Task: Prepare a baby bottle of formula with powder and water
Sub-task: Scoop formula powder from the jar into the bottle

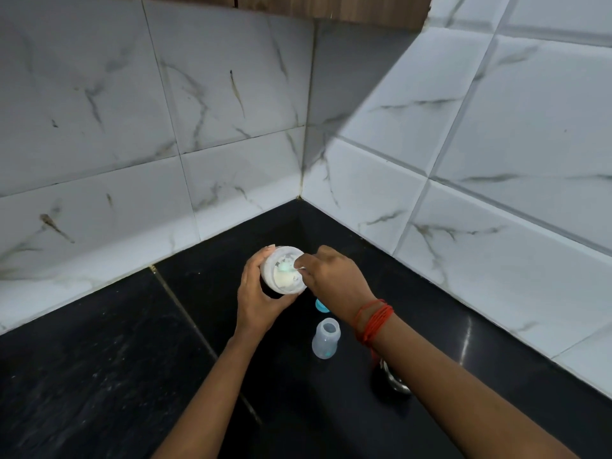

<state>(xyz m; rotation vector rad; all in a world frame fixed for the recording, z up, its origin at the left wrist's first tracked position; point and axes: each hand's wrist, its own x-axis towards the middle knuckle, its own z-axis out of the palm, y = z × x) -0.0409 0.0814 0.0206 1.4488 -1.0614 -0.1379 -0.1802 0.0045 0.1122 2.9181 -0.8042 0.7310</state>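
Observation:
My left hand (256,293) grips a white open jar of pale formula powder (284,270), held tilted above the black counter. My right hand (331,276) pinches the handle of a small scoop (287,267) that dips into the jar's mouth. An open, clear baby bottle (326,339) stands upright on the counter just below my right wrist, with no cap on it. A blue cap or teat ring (320,305) lies behind the bottle, partly hidden by my right hand.
The black stone counter (132,359) meets white marble-pattern tiled walls (463,193) in a corner straight ahead. A shiny metal vessel (394,380) sits under my right forearm, mostly hidden. A red thread band circles my right wrist.

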